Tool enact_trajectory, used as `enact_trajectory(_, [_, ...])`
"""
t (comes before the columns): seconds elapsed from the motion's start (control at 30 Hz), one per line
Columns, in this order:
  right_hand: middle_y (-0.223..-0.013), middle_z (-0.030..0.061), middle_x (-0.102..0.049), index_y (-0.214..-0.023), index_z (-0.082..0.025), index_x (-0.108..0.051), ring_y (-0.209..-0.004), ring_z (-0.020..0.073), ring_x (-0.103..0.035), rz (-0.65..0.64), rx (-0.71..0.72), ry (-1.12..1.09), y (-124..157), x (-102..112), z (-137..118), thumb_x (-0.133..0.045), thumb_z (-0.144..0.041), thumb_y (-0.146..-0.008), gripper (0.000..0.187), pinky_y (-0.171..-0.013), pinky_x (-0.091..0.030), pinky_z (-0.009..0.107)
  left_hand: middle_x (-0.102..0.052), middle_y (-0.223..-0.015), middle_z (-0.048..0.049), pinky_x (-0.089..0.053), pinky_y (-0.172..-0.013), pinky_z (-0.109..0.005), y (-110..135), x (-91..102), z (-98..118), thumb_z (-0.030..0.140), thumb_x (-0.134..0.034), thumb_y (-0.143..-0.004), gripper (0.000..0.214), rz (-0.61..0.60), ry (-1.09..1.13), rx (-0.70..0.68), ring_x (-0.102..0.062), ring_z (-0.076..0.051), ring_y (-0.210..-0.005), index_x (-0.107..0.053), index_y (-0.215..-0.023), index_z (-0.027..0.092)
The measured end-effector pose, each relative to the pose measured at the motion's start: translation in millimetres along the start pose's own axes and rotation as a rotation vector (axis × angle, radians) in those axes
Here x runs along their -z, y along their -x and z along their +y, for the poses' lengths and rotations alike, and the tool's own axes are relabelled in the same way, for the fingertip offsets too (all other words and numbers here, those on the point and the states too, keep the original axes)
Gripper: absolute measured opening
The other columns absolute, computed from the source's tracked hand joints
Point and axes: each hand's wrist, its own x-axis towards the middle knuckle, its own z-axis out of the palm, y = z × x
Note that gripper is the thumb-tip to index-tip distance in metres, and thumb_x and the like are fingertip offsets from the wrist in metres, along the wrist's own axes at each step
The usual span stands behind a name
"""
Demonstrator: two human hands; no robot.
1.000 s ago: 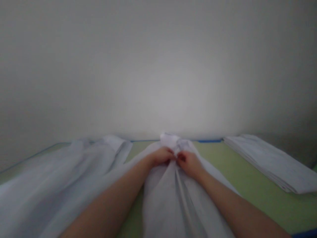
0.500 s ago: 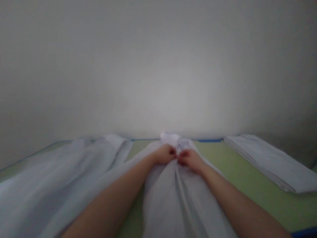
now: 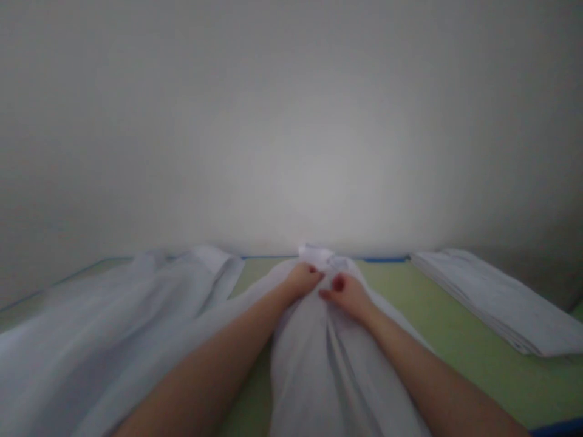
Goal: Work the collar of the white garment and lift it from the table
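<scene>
The white cloth (image 3: 314,376) runs away from the near edge down the middle of the green table (image 3: 437,315), gathered into long folds between the forearms. Farther on, the left hand (image 3: 303,280) and right hand (image 3: 347,296) sit close together, each pinched shut on a small bunch of the fabric near its far end. So slight a hold on thin cloth could slip, and an uneven pull could drag the folds askew. The loose heap (image 3: 113,328) just beside it at left might get caught up. The folded stack (image 3: 496,297) at right lies well apart, by the wall.
</scene>
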Motion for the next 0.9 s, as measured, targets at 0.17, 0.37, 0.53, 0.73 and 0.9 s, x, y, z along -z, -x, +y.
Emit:
enact_trajectory(0.17, [-0.060, 0.0019, -0.060, -0.064, -0.016, -0.063, -0.056, 0.0107, -0.050, -0.049, 0.036, 0.286, 3, -2, 2, -0.060, -0.026, -0.068, 0.011, -0.052, -0.029, 0.023, -0.061, -0.061, -0.0058, -0.032, -0.056, -0.024, 3, -2.4, -9, 0.039, -0.054, -0.072, 0.028, -0.145, -0.015, -0.044, -0.054, -0.017, -0.063, -0.065, -0.064, 0.015])
enact_trajectory(0.37, [-0.064, 0.0054, -0.063, -0.067, -0.016, -0.065, -0.059, 0.0136, -0.054, 0.007, 0.057, 0.399, 1, 15, 3, -0.060, -0.040, -0.071, 0.025, -0.053, -0.030, 0.024, -0.062, -0.065, -0.0074, -0.033, -0.056, -0.024, 5, 17.1, -6, 0.047, -0.057, -0.068, 0.033, -0.037, -0.204, -0.118, -0.052, -0.016, -0.059, -0.066, -0.068, 0.015])
enact_trajectory(0.53, [-0.058, 0.0089, -0.062, -0.058, -0.018, -0.067, -0.052, 0.0155, -0.052, -0.137, 0.029, 0.586, 5, 25, 0, -0.060, -0.047, -0.067, 0.031, -0.049, -0.029, 0.025, -0.054, -0.049, -0.0012, -0.033, -0.055, -0.025, 22, 38.2, 21, 0.048, -0.069, -0.056, 0.031, -0.333, -0.309, -0.221, -0.047, -0.014, -0.050, -0.065, -0.056, 0.017])
enact_trajectory(0.73, [-0.063, 0.0109, -0.065, -0.063, -0.018, -0.070, -0.054, 0.0162, -0.054, -0.195, 0.092, 0.620, 10, 20, -2, -0.052, -0.053, -0.073, 0.040, -0.050, -0.031, 0.025, -0.055, -0.047, -0.0028, -0.037, -0.049, -0.028, 48, 37.1, 54, 0.035, -0.071, -0.056, 0.022, -0.755, -0.413, -0.182, -0.047, -0.015, -0.044, -0.061, -0.045, 0.018])
enact_trajectory(0.9, [-0.062, 0.0114, -0.063, -0.060, -0.017, -0.067, -0.055, 0.0165, -0.054, -0.110, 0.101, 0.635, 13, 8, 0, -0.055, -0.049, -0.071, 0.036, -0.052, -0.032, 0.026, -0.056, -0.046, -0.0085, -0.043, -0.045, -0.034, 51, 16.6, 48, 0.025, -0.069, -0.055, 0.028, -0.949, -0.329, 0.129, -0.052, -0.020, -0.044, -0.053, -0.035, 0.017])
